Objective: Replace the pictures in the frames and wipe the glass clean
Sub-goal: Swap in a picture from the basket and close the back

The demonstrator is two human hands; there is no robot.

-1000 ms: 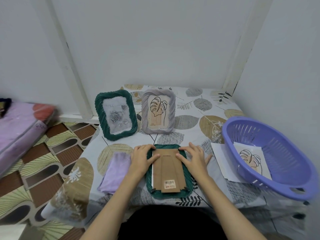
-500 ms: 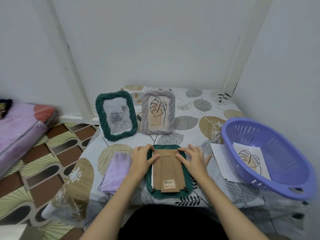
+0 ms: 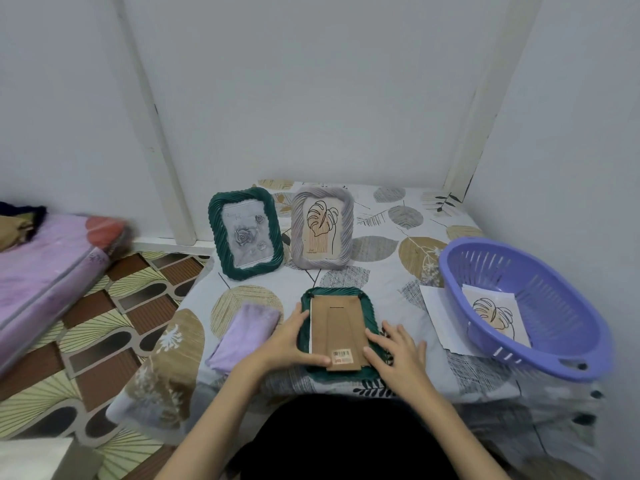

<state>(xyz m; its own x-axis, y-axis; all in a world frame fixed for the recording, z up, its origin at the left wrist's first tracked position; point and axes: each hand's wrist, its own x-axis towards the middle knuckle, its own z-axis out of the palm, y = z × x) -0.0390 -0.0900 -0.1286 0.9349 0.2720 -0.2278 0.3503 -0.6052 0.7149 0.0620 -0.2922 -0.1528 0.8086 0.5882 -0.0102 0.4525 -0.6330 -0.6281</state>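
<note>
A green frame [image 3: 337,293] lies face down near the table's front edge, its brown cardboard back [image 3: 337,329] facing up. My left hand [image 3: 289,339] rests on its left lower side, thumb pressing the back's bottom left corner. My right hand [image 3: 393,349] lies on the lower right side, fingers spread on the rim. Behind stand a green frame with a grey rose picture [image 3: 245,233] and a grey frame with a leaf drawing [image 3: 322,230]. A folded lilac cloth [image 3: 247,332] lies left of my left hand.
A purple plastic basket [image 3: 540,351] at the right holds a leaf picture [image 3: 495,315], with white paper [image 3: 438,315] tucked under its left side. The table wears a leaf-patterned cloth [image 3: 381,244]. A pink mattress [image 3: 45,268] lies on the patterned floor to the left. Walls close behind and right.
Both hands slid from the upper corners of the cardboard back down to its lower corners. The frame stays in place.
</note>
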